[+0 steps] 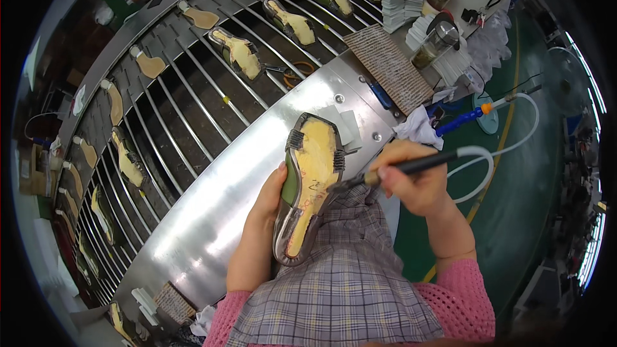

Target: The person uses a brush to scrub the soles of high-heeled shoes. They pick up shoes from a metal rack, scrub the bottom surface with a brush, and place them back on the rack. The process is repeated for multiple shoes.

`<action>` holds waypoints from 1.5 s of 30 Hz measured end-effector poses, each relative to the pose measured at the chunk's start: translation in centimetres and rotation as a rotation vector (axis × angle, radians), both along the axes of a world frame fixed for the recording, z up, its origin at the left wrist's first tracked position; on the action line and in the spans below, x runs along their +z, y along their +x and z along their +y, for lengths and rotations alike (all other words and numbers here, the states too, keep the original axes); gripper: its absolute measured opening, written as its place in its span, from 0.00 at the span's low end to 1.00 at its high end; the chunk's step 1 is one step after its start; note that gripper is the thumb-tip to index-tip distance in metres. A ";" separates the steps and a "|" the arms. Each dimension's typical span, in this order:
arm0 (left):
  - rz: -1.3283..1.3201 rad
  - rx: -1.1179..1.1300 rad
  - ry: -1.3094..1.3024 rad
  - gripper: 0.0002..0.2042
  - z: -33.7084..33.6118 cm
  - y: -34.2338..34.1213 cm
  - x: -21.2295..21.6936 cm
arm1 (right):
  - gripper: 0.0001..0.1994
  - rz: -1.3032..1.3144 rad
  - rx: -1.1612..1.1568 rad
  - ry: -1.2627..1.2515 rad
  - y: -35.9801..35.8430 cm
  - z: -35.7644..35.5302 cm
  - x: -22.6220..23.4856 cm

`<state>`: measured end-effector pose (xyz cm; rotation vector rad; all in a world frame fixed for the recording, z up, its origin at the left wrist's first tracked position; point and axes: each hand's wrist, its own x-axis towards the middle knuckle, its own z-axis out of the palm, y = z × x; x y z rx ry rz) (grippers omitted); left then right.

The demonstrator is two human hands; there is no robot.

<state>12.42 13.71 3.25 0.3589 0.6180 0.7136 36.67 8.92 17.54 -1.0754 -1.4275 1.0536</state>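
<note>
Two hands: both are seen at work on one upturned shoe, with the forearms coming in from the lower edge.
Left hand (268, 198): it is curled around the left side of the shoe, the thumb laid along its edge, so the shoe is gripped and kept steady.
Right hand (411, 180): it is closed on a thin black-handled brush tool (411, 167), held like a pen, with a white hose (488, 154) looping away from its rear end.
Upturned shoe with a yellow insole board and olive-green and grey upper (308, 183): it is held sole-side up, its heel end resting against the checked apron (347, 283) at the lap and its toe end reaching over the shiny curved steel surface (212, 212).
Brush tip: it is touching the right edge of the shoe near its middle.
Behind the surface: a curved conveyor of metal rods (193, 109) is seen, carrying further upturned shoes (238, 53) and flat tan insoles (151, 64).
Right of the shoe: a ridged brown mat (389, 67), a white rag (418, 127) and a glass jar (437, 44) are laid out.
</note>
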 end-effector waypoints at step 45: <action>0.040 0.270 0.160 0.32 0.5 2.6 -0.6 | 0.11 0.340 -0.146 -0.321 -4.8 1.3 -7.0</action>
